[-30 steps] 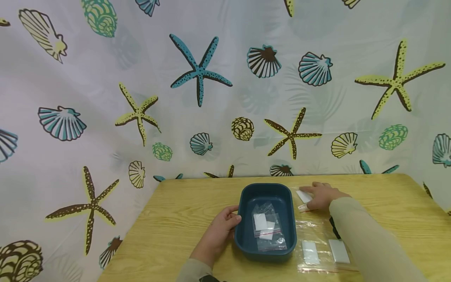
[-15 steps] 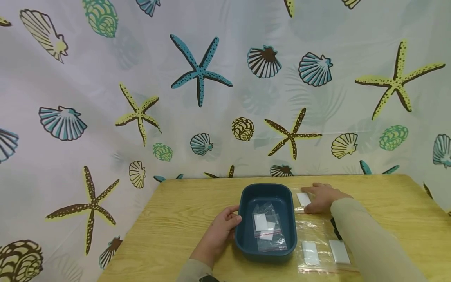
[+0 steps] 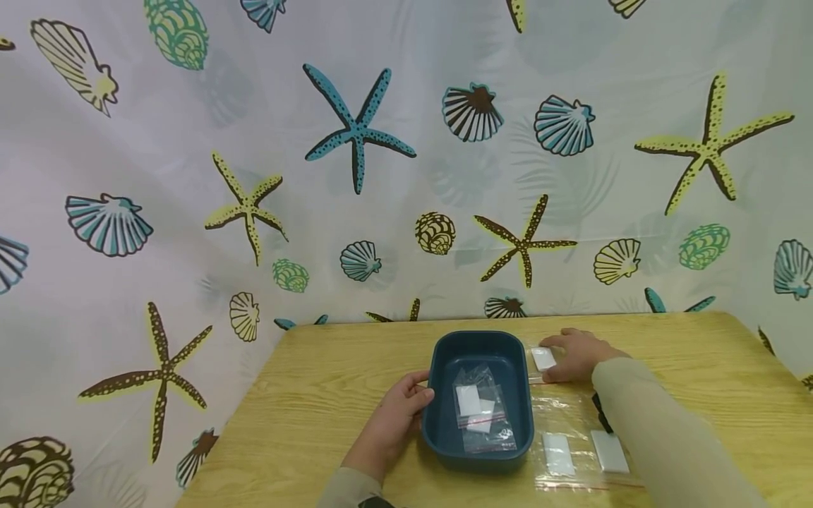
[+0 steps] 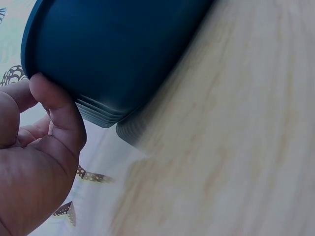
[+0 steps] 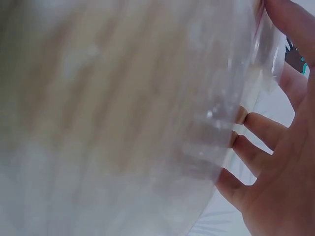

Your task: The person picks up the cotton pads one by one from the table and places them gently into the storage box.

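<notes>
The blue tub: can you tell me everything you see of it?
The blue tub is a smooth, open-topped rounded rectangle, apparently plastic, with a thin rim. It stands upright on the wood-look table, longer front to back than across. Two overlapping clear bags holding white pieces lie inside it. The left hand holds its left side; the right hand is apart from it.

Dark blue bin (image 3: 478,462), white shell-and-starfish cloth (image 3: 406,183)
</notes>
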Demonstrator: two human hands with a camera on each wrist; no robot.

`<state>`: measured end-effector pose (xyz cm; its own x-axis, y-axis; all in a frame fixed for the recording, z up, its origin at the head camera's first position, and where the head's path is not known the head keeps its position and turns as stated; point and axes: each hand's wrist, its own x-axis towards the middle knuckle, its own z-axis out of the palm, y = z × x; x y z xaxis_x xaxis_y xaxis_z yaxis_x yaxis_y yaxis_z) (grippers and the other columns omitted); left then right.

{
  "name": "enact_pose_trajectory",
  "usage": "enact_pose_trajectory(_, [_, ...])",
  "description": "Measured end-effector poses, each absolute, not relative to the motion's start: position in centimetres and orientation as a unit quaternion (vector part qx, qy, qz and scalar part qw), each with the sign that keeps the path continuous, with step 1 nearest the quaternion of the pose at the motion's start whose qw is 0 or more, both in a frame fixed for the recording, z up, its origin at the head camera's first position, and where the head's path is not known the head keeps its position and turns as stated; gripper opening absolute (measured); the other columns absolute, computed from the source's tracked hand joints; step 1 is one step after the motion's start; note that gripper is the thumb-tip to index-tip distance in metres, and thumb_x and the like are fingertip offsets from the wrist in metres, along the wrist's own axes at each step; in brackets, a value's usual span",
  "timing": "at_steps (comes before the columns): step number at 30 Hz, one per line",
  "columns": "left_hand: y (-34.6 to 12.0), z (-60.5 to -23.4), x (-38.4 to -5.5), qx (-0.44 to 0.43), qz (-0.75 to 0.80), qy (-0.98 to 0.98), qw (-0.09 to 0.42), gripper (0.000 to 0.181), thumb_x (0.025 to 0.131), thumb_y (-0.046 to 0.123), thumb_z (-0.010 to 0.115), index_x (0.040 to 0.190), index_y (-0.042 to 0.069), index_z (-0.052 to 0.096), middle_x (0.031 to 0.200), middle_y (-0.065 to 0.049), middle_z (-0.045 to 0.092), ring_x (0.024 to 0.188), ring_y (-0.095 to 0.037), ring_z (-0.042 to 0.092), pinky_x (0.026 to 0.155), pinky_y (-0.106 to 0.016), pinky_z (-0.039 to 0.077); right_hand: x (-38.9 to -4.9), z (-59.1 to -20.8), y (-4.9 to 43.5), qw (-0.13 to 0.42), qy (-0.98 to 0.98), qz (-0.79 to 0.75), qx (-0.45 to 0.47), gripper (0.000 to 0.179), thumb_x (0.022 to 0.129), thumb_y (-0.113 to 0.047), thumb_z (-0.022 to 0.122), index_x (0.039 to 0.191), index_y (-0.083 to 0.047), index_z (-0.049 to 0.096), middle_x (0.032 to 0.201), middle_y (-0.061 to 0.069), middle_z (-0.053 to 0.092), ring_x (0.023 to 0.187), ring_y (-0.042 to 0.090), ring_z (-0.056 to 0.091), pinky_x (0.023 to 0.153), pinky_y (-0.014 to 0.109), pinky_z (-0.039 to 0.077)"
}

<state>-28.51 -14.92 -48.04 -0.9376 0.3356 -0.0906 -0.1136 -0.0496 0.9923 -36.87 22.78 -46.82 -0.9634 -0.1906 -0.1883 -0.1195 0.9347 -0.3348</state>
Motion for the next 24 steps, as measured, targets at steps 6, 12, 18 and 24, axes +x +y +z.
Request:
enact_pose_trajectory(6, [-15.0,-48.1,-28.5,0.081,0.720,0.672,0.154,0.046,0.107,0.013,0.051,0.151,0.001,0.040,0.113,-0.017,0.059,0.087,-0.020,0.065,0.071,-0.031,0.056,-36.8,-46.8,22.7,0.107,0.976,-0.177,-0.074,0.071,0.074,-0.059,0.083,0.135,-0.029,0.062,0.155,0.024,0.035,0.138,0.053,0.033,0.097,0.076,0.035])
enact_pose_trajectory(12, [-15.0,-48.1,-28.5,0.081,0.718,0.675,0.153,0.046,0.107,0.012,0.050,0.151,0.001,0.041,0.115,-0.018,0.059,0.086,-0.019,0.065,0.069,-0.030,0.055,-36.2,-46.3,22.4,0.100,0.976,-0.180,-0.076,0.064,0.073,-0.054,0.085,0.125,-0.025,0.064,0.147,0.023,0.042,0.124,0.045,0.047,0.094,0.069,0.042])
enact_pose_trajectory(18, [-15.1,-48.0,-28.4,0.075,0.714,0.679,0.155,0.046,0.108,0.014,0.051,0.151,0.003,0.041,0.117,-0.019,0.059,0.087,-0.020,0.065,0.070,-0.030,0.055,-36.1,-46.5,22.2,0.092,0.973,-0.200,-0.067,0.062,0.071,-0.051,0.087,0.120,-0.022,0.061,0.142,0.023,0.042,0.112,0.040,0.053,0.090,0.063,0.046])
enact_pose_trajectory(24, [-15.1,-47.9,-28.3,0.079,0.715,0.677,0.158,0.047,0.107,0.014,0.052,0.151,0.003,0.041,0.118,-0.020,0.059,0.090,-0.021,0.066,0.071,-0.031,0.055,-35.9,-46.4,22.5,0.074,0.969,-0.218,-0.086,0.063,0.073,-0.047,0.087,0.120,-0.018,0.059,0.140,0.024,0.038,0.108,0.038,0.054,0.092,0.060,0.046])
